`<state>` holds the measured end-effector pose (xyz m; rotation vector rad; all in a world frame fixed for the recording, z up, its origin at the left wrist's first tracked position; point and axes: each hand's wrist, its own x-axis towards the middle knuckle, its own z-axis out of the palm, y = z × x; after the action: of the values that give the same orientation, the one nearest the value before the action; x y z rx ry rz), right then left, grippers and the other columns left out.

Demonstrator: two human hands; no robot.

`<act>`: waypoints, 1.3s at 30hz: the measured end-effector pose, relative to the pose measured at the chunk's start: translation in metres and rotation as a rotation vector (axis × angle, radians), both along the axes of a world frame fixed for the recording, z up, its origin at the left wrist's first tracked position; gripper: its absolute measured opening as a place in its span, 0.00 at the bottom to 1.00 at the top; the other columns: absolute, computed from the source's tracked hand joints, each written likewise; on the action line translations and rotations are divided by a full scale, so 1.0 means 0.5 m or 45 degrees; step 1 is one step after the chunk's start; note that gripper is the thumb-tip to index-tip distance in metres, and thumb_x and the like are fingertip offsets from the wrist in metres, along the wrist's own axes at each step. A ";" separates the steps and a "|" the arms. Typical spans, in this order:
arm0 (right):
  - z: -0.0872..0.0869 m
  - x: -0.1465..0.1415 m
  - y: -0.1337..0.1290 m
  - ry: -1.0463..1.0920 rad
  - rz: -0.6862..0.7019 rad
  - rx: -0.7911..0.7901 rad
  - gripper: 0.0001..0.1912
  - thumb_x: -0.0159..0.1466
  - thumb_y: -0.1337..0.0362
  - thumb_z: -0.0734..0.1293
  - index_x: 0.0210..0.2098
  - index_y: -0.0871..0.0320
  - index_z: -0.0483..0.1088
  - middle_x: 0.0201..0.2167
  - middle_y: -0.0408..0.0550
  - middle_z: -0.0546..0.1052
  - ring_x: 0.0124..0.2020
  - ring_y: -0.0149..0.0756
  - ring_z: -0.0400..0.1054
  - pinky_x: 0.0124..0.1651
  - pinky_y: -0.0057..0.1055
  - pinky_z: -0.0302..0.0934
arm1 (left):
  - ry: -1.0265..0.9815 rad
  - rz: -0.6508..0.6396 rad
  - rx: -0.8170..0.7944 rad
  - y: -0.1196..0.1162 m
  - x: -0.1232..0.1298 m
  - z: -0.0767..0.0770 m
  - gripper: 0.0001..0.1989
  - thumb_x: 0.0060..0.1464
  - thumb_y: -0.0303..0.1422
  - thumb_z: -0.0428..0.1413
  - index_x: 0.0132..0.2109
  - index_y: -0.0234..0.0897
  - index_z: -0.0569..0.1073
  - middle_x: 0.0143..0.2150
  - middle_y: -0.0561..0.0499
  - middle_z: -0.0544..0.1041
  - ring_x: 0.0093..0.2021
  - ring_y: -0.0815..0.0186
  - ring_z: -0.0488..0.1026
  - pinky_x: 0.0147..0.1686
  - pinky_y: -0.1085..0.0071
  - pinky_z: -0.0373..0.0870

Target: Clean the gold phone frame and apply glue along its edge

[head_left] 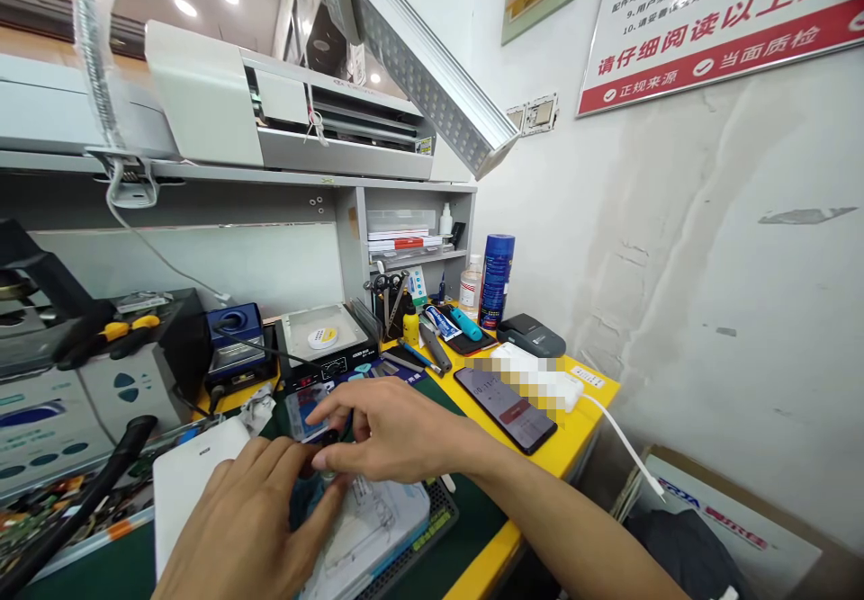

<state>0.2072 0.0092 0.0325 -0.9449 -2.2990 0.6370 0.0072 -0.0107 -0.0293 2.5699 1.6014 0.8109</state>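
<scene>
My left hand is curled at the lower middle of the head view, its fingertips close around something small that it mostly hides. My right hand reaches in from the right. Its thumb and bent fingers close at a small round black part, touching my left fingertips; its kind is unclear. Under the hands lies a white box with printed line drawings, on a dark grid-like tray. A white flat device lies left of my left hand.
A phone and a white charger-like block with a cable lie on the yellow table edge. Behind stand a blue spray can, a yellow bottle and a tool holder. A lamp hangs above.
</scene>
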 end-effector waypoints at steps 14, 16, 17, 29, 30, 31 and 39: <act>-0.005 0.002 0.004 0.056 -0.006 0.039 0.18 0.61 0.60 0.76 0.50 0.58 0.76 0.39 0.44 0.77 0.29 0.28 0.67 0.35 0.25 0.62 | 0.023 -0.049 0.060 0.000 0.001 -0.006 0.17 0.60 0.49 0.53 0.36 0.42 0.77 0.34 0.47 0.78 0.39 0.49 0.75 0.37 0.55 0.67; -0.006 0.002 0.004 0.057 -0.004 0.028 0.17 0.62 0.61 0.75 0.49 0.57 0.76 0.38 0.43 0.76 0.29 0.27 0.66 0.35 0.25 0.62 | 0.036 -0.046 0.043 0.000 -0.001 -0.007 0.17 0.61 0.49 0.53 0.38 0.42 0.77 0.35 0.47 0.78 0.39 0.49 0.75 0.37 0.56 0.66; -0.005 0.002 0.003 0.059 -0.002 0.022 0.16 0.62 0.62 0.75 0.49 0.57 0.76 0.39 0.43 0.76 0.29 0.27 0.67 0.35 0.25 0.62 | 0.040 -0.044 0.030 0.001 -0.001 -0.008 0.18 0.61 0.49 0.53 0.38 0.42 0.77 0.35 0.47 0.78 0.39 0.49 0.75 0.38 0.55 0.66; 0.001 0.001 -0.004 0.054 0.014 -0.024 0.16 0.63 0.65 0.73 0.50 0.57 0.76 0.42 0.46 0.80 0.30 0.28 0.67 0.37 0.26 0.63 | 0.032 -0.051 0.019 0.001 -0.003 -0.010 0.18 0.61 0.48 0.52 0.42 0.40 0.78 0.37 0.46 0.78 0.40 0.50 0.74 0.39 0.56 0.66; 0.000 0.001 -0.003 0.058 0.013 -0.022 0.17 0.63 0.63 0.73 0.50 0.57 0.76 0.43 0.46 0.80 0.29 0.28 0.67 0.37 0.25 0.63 | 0.037 -0.045 0.023 0.000 -0.003 -0.010 0.18 0.61 0.48 0.52 0.41 0.40 0.78 0.37 0.45 0.78 0.40 0.50 0.74 0.39 0.56 0.66; -0.001 0.001 -0.002 0.064 0.008 -0.015 0.18 0.62 0.61 0.74 0.51 0.57 0.76 0.43 0.46 0.80 0.29 0.28 0.67 0.36 0.25 0.63 | 0.048 -0.041 0.025 -0.001 -0.002 -0.010 0.19 0.61 0.49 0.52 0.39 0.40 0.78 0.36 0.45 0.78 0.39 0.50 0.74 0.39 0.56 0.65; -0.003 0.000 0.002 0.065 -0.022 0.012 0.16 0.62 0.61 0.75 0.48 0.57 0.77 0.39 0.43 0.77 0.29 0.27 0.66 0.35 0.24 0.62 | 0.093 -0.037 0.043 -0.005 0.003 -0.006 0.18 0.62 0.48 0.51 0.38 0.41 0.78 0.35 0.45 0.79 0.39 0.50 0.75 0.38 0.56 0.66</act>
<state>0.2073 0.0102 0.0310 -0.9329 -2.2450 0.6355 0.0088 -0.0129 -0.0322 2.6695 1.5781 0.7578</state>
